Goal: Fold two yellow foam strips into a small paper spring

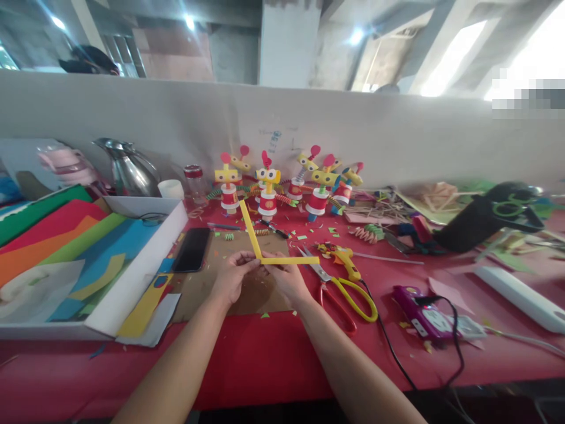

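A red-covered desk (pixel 265 365) stands against a low grey partition (pixel 185 118), with concrete columns and ceiling lights beyond it. A sheet of brown cardboard (pixel 256 300) lies on the desk, below both hands.

The workpiece is a pair of narrow yellow strips (pixel 251 229) meeting at a corner, held above the cardboard. One arm points away from the person; the other extends to the right. The left hand (pixel 233 275) pinches the corner between thumb and fingers. The right hand (pixel 286 281) grips the strips just beside the corner, its fingers partly hidden by the right-hand arm.

Left of the cardboard: a black phone (pixel 192 249), overlapping its edge, and a white box (pixel 136 277) of coloured sheets (pixel 95 235). Right: scissors (pixel 324 275) with one red and one yellow handle, a yellow glue gun (pixel 351 264) and a purple power strip (pixel 419 315). Rear: a group of small paper figures (pixel 268 203) with red-and-white bodies.
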{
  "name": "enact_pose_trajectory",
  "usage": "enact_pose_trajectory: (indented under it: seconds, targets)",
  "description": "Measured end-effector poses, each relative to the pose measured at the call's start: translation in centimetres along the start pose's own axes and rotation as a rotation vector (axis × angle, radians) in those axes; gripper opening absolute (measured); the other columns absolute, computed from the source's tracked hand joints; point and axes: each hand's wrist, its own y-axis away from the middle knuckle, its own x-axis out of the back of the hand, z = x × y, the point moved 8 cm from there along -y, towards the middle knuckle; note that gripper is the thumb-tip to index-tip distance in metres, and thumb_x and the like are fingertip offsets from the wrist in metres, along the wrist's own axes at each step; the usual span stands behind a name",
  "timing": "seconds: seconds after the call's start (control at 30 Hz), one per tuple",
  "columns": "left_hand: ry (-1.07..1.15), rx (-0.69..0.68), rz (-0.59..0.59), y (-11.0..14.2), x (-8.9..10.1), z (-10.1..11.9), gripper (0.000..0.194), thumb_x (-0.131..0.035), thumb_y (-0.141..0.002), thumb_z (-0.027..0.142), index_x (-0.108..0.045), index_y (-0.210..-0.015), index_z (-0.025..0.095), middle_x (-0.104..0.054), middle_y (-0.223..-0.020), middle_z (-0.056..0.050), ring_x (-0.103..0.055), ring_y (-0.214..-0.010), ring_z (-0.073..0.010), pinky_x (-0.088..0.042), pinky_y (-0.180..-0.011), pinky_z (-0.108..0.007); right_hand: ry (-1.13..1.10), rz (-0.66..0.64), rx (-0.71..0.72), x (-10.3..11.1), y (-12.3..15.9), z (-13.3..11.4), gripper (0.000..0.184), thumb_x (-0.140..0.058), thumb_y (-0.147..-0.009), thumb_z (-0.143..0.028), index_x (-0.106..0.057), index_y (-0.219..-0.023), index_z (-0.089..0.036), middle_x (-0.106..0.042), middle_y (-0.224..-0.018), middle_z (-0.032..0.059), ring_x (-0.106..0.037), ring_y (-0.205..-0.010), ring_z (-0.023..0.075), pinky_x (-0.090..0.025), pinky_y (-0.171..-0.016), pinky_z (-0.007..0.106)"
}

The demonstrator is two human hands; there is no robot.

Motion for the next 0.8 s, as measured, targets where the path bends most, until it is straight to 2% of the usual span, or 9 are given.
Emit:
enact_pose_trajectory:
  seconds: [0.13, 0.3, 0.47, 0.63, 0.7, 0.8]
  targets:
    - [0.024, -0.029, 0.03, 0.1, 0.0, 0.5, 0.033, -0.083, -0.051, 0.021, -0.068, -0.079, 0.013, -0.069, -0.075, -0.004, -0.063, -0.07, -0.0131, -0.048, -0.072, -0.026, -0.084, -0.033, -0.049, -0.5, 0.1, 0.6, 0.027, -0.075, -0.063, -0.032, -0.073, -0.086, -0.019, -0.071, -0.085, 0.0043, -0.063, -0.08, 0.0196, -0.05, -0.078, 0.034]
    - [0.036, -0.01, -0.008, 0.0, -0.4, 0.0, 0.034, -0.083, -0.053, 0.022, -0.069, -0.083, 0.012, -0.07, -0.08, -0.005, -0.064, -0.073, -0.0146, -0.048, -0.077, -0.03, -0.033, 0.124, -0.032, 0.6, 0.2, 0.4, 0.023, -0.073, -0.066, -0.033, -0.073, -0.081, -0.016, -0.07, -0.072, 0.0029, -0.06, -0.065, 0.0153, -0.048, -0.067, 0.029]
    - [0.023, -0.075, 0.003, -0.1, -0.3, 0.2, 0.033, -0.083, -0.053, 0.021, -0.069, -0.083, 0.014, -0.069, -0.079, -0.003, -0.063, -0.074, -0.013, -0.048, -0.076, -0.027, -0.068, 0.145, -0.032, 0.5, 0.4, -0.1, 0.017, -0.072, -0.066, -0.03, -0.072, -0.076, -0.016, -0.069, -0.069, 0.0014, -0.057, -0.061, 0.0129, -0.046, -0.064, 0.026]
    - [-0.035, -0.036, -0.116, 0.4, -1.5, 0.2, 0.033, -0.08, -0.06, 0.027, -0.071, -0.091, 0.016, -0.07, -0.081, -0.003, -0.063, -0.077, -0.0146, -0.046, -0.079, -0.028, 0.018, 0.16, 0.01, 0.9, 0.2, -0.5, 0.018, -0.068, -0.067, -0.03, -0.072, -0.079, -0.016, -0.071, -0.073, 0.0026, -0.06, -0.066, 0.0157, -0.047, -0.065, 0.027]
    - [-0.092, -0.013, -0.131, 0.4, -1.5, 0.1, 0.034, -0.079, -0.061, 0.03, -0.072, -0.092, 0.016, -0.07, -0.078, -0.004, -0.063, -0.074, -0.0149, -0.045, -0.077, -0.027, 0.071, 0.146, 0.024, 1.0, 0.0, -0.4, 0.02, -0.066, -0.068, -0.029, -0.073, -0.082, -0.017, -0.072, -0.079, 0.0039, -0.063, -0.071, 0.0179, -0.048, -0.067, 0.028]
    - [-0.229, -0.02, -0.073, 0.1, -0.6, 0.1, 0.03, -0.08, -0.058, 0.03, -0.074, -0.084, 0.016, -0.068, -0.07, -0.002, -0.058, -0.065, -0.0127, -0.043, -0.065, -0.024, 0.16, 0.106, 0.036, 1.0, -0.2, -0.3, 0.02, -0.065, -0.068, -0.027, -0.073, -0.084, -0.017, -0.072, -0.081, 0.005, -0.064, -0.073, 0.0198, -0.049, -0.066, 0.029]
